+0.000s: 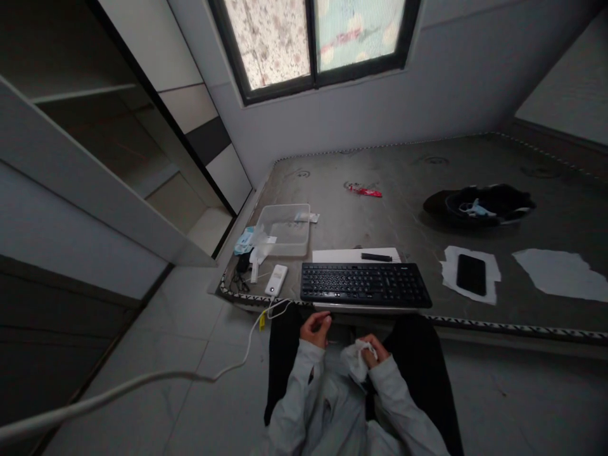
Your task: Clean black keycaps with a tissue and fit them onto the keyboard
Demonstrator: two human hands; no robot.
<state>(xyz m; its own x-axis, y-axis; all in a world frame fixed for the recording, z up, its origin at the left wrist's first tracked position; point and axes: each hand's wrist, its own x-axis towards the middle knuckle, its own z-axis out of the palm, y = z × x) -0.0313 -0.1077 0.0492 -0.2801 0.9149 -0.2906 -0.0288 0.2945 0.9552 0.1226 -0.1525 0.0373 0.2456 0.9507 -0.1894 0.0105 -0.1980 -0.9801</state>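
My left hand point(315, 328) is closed in a pinch just off the bed's front edge, below the black keyboard point(365, 283). A small dark piece seems to be at its fingertips, too small to name. My right hand point(375, 349) is closed around a crumpled white tissue point(355, 358) above my lap. Lying across the bed edge, the keyboard rests partly over a white sheet point(337, 256). A thin black bar-shaped object point(377, 257) sits on that sheet behind the keys.
On the bed point(380, 221) lie a clear plastic box point(285, 231), a white power bank or phone point(276, 280) with a cable, a red item point(365, 191), a dark cap-like bag point(479, 206), a black phone point(471, 274) on paper and another paper sheet point(563, 272). A white cable point(190, 375) crosses at left.
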